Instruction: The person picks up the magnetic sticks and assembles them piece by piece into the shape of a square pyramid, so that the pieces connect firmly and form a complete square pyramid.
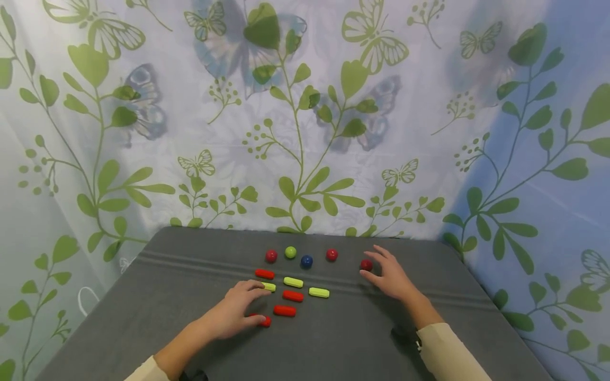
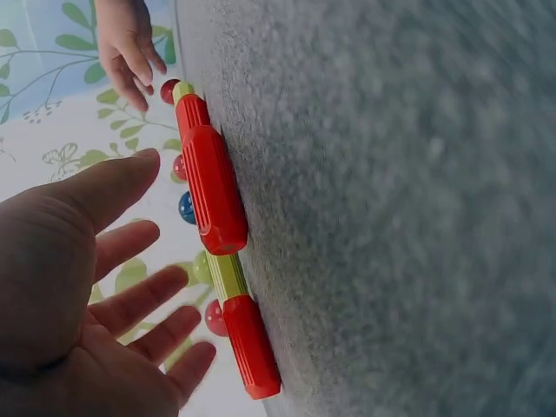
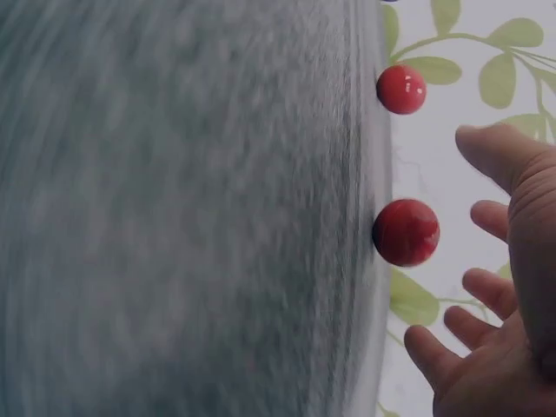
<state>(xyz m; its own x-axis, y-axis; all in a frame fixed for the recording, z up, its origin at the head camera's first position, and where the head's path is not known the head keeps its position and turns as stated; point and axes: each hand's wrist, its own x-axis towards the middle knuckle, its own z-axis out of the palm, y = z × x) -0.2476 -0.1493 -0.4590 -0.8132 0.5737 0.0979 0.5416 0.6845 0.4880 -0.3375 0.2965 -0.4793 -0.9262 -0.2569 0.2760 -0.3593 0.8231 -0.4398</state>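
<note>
My left hand (image 1: 233,312) hovers with spread fingers at the left of a group of short ridged sticks. It partly covers a yellow stick (image 1: 269,287) and a red stick (image 1: 262,320) in the head view. In the left wrist view that hand is empty, its fingers loosely extended beside a red stick (image 2: 213,191). My right hand (image 1: 393,278) is at a dark red ball (image 1: 366,265), which its fingers partly overlap in the head view. The right wrist view shows a gap between this dark red ball (image 3: 406,232) and the parted fingers.
More red sticks (image 1: 285,310) and yellow sticks (image 1: 319,292) lie mid-table. Behind them sit a green ball (image 1: 290,252), a blue ball (image 1: 306,261) and two red balls (image 1: 331,255). A leaf-patterned curtain (image 1: 305,132) hangs behind the grey table (image 1: 343,344).
</note>
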